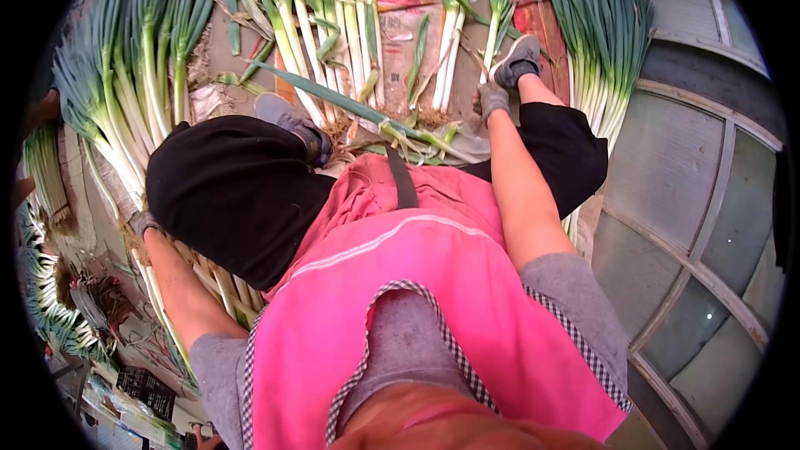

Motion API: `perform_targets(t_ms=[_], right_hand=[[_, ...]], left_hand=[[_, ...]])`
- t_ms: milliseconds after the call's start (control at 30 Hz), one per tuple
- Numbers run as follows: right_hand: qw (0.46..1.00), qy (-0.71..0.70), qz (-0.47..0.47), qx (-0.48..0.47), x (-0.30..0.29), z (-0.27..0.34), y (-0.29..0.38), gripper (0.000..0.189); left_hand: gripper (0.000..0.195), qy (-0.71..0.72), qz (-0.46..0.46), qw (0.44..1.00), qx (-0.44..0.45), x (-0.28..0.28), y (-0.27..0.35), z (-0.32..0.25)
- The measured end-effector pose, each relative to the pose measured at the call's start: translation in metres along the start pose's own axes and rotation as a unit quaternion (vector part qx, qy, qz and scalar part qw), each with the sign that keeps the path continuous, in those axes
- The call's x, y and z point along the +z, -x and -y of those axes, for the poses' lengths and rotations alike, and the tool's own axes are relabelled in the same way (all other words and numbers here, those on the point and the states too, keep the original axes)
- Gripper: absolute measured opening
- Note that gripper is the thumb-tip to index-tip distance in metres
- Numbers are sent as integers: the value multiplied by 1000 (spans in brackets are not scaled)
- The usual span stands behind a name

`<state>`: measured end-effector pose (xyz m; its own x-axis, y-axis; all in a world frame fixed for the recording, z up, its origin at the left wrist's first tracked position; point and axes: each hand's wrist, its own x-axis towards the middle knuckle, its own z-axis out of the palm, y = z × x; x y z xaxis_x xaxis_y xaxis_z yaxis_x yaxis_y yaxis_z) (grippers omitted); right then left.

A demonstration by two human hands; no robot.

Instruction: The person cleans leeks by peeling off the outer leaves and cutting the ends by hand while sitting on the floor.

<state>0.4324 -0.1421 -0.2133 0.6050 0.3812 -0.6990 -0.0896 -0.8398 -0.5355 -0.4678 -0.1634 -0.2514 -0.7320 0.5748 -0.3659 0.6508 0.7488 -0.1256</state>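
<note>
My right hand (492,102), in a grey work glove, is closed around the root end of a leek stalk (492,44) beside my right shoe. On the far left, my gloved left hand (142,223) touches the root ends of a large heap of leeks (128,131); my knee partly covers it, and its grip is unclear. Between my feet, several leeks (356,44) lie with their roots towards me. A smaller group of leeks (449,56) lies to their right. One loose green leaf (340,100) stretches diagonally across in front of my apron.
Trimmed leaves and peelings (437,137) litter the woven sacking (394,31). Another leek pile (594,44) borders a framed panel wall (662,150) on the right. Bundled leeks (47,169) and a dark crate (145,390) are at the left. Part of another person's arm (42,109) shows there.
</note>
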Motion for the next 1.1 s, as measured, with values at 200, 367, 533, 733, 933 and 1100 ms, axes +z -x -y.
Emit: perform_targets(t_ms=[200, 367, 533, 733, 933, 1100], right_hand=[[982, 171, 38, -70, 28, -23, -52, 22], [932, 358, -31, -56, 64, -43, -53, 44], [974, 217, 61, -19, 71, -46, -53, 48], [965, -228, 128, -10, 95, 28, 2, 8], [773, -429, 467, -32, 65, 116, 176, 16], [652, -412, 637, -10, 61, 89, 266, 23]], left_hand=[[45, 191, -93, 977, 8, -53, 13, 8], [29, 630, 67, 713, 301, -218, 201, -203], [31, 609, 195, 605, 474, -274, 368, -367], [21, 588, 379, 581, 417, -201, 427, -440], [27, 496, 439, 659, 357, -160, 443, -453], [19, 572, 586, 504, 276, -163, 477, -485]])
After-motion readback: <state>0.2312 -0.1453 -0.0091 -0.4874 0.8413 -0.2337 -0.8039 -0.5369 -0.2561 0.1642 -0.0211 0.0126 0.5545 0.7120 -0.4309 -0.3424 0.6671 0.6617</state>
